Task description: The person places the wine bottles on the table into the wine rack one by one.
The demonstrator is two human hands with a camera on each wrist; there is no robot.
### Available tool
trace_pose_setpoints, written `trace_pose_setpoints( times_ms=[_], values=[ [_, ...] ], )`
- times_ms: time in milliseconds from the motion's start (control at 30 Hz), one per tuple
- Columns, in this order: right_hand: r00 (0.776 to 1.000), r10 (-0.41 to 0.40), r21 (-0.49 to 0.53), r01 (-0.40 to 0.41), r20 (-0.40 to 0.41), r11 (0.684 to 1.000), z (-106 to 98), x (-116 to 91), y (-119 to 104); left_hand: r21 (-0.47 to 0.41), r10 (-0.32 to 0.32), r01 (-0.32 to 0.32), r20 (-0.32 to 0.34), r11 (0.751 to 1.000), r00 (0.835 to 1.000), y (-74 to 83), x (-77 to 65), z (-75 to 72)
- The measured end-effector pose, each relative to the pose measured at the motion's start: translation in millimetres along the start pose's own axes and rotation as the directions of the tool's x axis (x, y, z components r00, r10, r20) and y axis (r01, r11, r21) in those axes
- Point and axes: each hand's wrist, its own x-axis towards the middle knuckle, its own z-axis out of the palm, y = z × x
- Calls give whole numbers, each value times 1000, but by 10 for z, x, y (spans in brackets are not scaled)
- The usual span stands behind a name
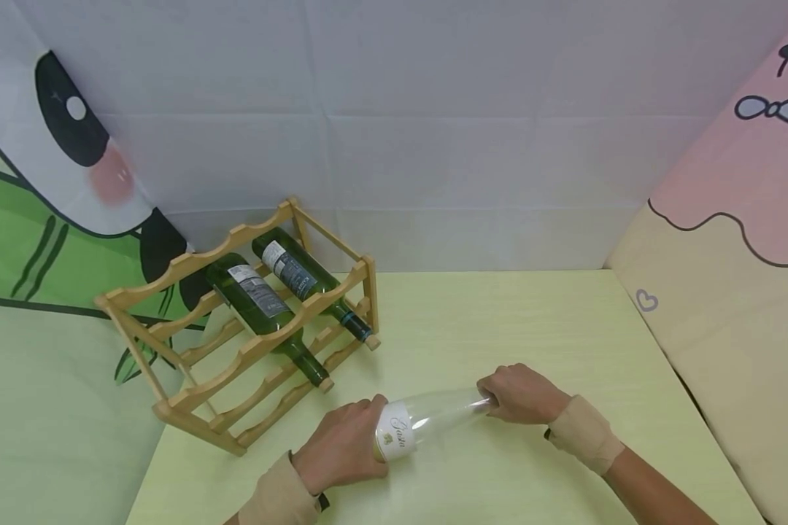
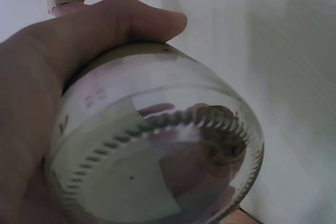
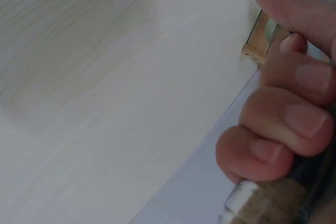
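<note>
A clear glass wine bottle (image 1: pixel 441 417) with a white label lies on its side between my two hands. My left hand (image 1: pixel 349 446) grips its base end, with the thumb over the side. In the left wrist view the ridged bottom (image 2: pixel 131 182) of the bottle faces the camera. Around the neck, the fingers of my right hand (image 1: pixel 524 394) are curled. A cork (image 3: pixel 275 200) shows in the bottle's mouth, just below the little finger in the right wrist view.
To the left stands a wooden wine rack (image 1: pixel 203 394). Two corked green bottles, one (image 1: pixel 252 299) beside the other (image 1: pixel 295 266), lie in its upper level, necks toward me. The pale table (image 1: pixel 499 321) meets a fabric wall (image 1: pixel 466 168) behind and side panels left and right.
</note>
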Motion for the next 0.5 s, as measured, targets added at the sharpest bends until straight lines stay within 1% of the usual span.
trace_pose_setpoints(
  times_ms=[167, 300, 500],
  values=[
    [1000, 11, 9, -11, -6, 1000, 33, -33, -18, 6, 11, -11, 19, 1000, 1000, 13, -5, -5],
    [1000, 25, 14, -25, 7, 1000, 54, -60, -35, 11, 18, -19, 33, 1000, 999, 23, -16, -2],
    [999, 35, 47, -36, 19, 998, 62, -95, -74, 32, 37, -38, 52, 999, 998, 27, -26, -2]
  ],
)
